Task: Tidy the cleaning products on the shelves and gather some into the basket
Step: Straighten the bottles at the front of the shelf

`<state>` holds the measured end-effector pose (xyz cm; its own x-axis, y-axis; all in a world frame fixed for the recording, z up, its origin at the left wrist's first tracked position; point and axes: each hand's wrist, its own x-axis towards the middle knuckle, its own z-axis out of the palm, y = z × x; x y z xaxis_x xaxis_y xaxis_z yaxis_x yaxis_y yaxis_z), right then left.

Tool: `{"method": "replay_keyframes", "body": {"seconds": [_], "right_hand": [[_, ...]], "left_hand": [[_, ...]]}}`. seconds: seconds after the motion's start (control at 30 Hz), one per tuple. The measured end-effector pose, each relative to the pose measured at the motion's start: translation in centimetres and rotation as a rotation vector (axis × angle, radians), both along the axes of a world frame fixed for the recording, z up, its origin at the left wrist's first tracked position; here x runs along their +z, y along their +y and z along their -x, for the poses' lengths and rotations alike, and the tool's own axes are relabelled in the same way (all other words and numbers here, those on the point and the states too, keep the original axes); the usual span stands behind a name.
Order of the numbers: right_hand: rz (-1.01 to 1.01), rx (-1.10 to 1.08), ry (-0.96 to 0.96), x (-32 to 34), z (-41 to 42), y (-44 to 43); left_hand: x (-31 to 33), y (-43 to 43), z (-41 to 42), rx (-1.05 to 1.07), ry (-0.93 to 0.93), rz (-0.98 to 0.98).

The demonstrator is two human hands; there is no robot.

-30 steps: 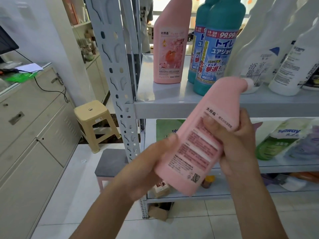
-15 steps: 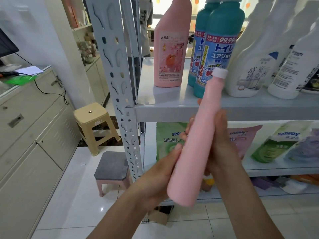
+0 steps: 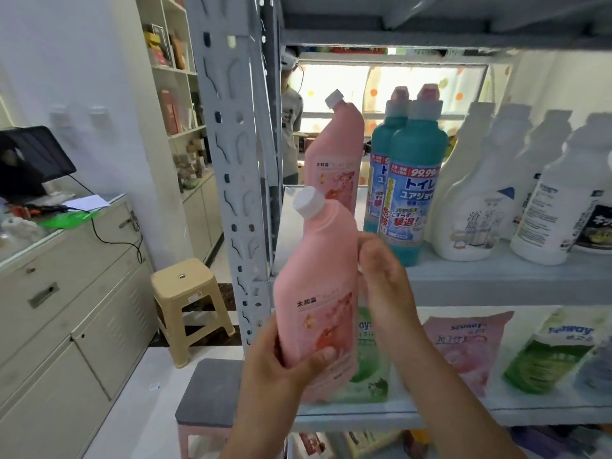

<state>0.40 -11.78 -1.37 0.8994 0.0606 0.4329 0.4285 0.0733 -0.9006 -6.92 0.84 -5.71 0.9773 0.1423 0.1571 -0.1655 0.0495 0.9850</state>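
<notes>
Seen from the head camera, the left grip [image 3: 281, 369] is clamped round the base of the pink bottle [image 3: 318, 293], held near upright before the shelf [image 3: 496, 279], while the right grip [image 3: 384, 279] stays loose, fingers touching its side; stiff, smooth plastic, probably liquid-heavy, best taken low.

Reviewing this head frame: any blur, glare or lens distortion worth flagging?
Head view: window behind the shelf blown out; white bottles at right smeared soft; shelf post bowed by the wide lens; right hand slightly motion-blurred; pink bottle in the left hand fairly sharp.
</notes>
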Motion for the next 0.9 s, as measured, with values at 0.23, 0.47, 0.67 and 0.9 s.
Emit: {"method": "replay_keyframes", "body": {"seconds": [0.23, 0.47, 0.67, 0.9], "right_hand": [[0.137, -0.101, 0.092, 1.1, -5.9, 1.4], [0.277, -0.273, 0.149, 2.4, -11.3, 2.8], [0.315, -0.356, 0.227, 1.3, -14.0, 2.6], [0.444, -0.260, 0.089, 1.4, -11.1, 2.0]], "left_hand": [[1.0, 0.5, -0.4, 0.154, -0.095, 0.001], [1.4, 1.2, -0.8, 0.212, -0.138, -0.030], [1.8, 1.5, -0.7, 0.205, -0.167, -0.021], [1.6, 1.7, -1.1, 0.225, -0.191, -0.015]]}}
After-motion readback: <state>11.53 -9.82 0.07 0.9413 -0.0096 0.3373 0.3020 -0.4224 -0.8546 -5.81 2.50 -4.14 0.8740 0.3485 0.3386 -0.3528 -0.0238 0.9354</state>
